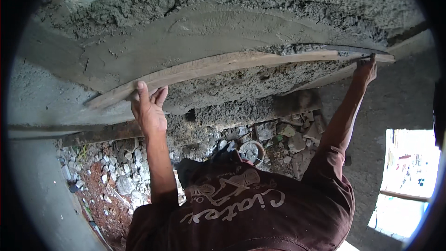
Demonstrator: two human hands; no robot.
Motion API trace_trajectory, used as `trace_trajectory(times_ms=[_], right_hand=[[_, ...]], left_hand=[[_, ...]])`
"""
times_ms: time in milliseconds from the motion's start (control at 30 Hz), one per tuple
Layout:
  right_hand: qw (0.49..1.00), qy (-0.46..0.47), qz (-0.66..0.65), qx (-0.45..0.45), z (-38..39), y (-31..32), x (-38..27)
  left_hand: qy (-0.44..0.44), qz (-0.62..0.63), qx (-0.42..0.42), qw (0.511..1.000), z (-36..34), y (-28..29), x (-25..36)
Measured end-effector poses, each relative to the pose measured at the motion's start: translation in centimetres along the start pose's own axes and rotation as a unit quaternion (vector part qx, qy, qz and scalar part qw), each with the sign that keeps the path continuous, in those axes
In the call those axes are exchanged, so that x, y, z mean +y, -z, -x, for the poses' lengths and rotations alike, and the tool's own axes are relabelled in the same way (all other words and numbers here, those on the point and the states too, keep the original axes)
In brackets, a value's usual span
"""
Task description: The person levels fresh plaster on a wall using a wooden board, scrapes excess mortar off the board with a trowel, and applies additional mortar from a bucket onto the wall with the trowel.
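Observation:
A long wooden board (pixel 223 64) runs across the view, its edge against the wet grey plaster (pixel 186 35). Near its left end my left hand (pixel 149 107) grips it, thumb up on the face and fingers bent at the lower edge. At the far right my right hand (pixel 367 69) is raised to the board's other end, fingers closed round it, partly hidden. Wet mortar (pixel 304 48) is heaped along the board's upper edge toward the right.
Rough mortar (pixel 232 83) covers the surface just below the board. Broken stones and rubble (pixel 125 183) lie on the ground, with a round bucket (pixel 252 152) among them. A bare grey wall (pixel 390 97) with a bright opening (pixel 409 181) stands at right.

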State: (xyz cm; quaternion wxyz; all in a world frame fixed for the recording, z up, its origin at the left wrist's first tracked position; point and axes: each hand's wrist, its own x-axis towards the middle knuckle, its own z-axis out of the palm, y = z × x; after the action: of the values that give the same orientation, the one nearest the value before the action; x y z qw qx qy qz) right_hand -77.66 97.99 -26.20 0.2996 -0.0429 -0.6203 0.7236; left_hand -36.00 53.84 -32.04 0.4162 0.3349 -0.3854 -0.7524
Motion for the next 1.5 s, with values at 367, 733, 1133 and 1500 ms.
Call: trace_trajectory(times_ms=[367,733,1133,1500], right_hand=[[0.999,0.0,-0.028,0.02,13.4,-5.1,-1.2],[0.996,-0.061,-0.059,0.015,13.3,-4.5,-0.8],[0.992,-0.095,-0.072,0.048,6.1,-2.5,-1.4],[0.991,-0.082,-0.085,0.059,2.5,-2.2,-0.3]], left_hand=[[-0.055,0.003,0.036,0.998,-5.4,11.0,2.6],[-0.051,-0.033,0.078,0.995,-6.0,10.6,5.1],[-0.097,-0.029,0.091,0.991,-2.0,2.1,6.0],[-0.133,-0.029,0.037,0.99,-1.0,0.7,7.1]])
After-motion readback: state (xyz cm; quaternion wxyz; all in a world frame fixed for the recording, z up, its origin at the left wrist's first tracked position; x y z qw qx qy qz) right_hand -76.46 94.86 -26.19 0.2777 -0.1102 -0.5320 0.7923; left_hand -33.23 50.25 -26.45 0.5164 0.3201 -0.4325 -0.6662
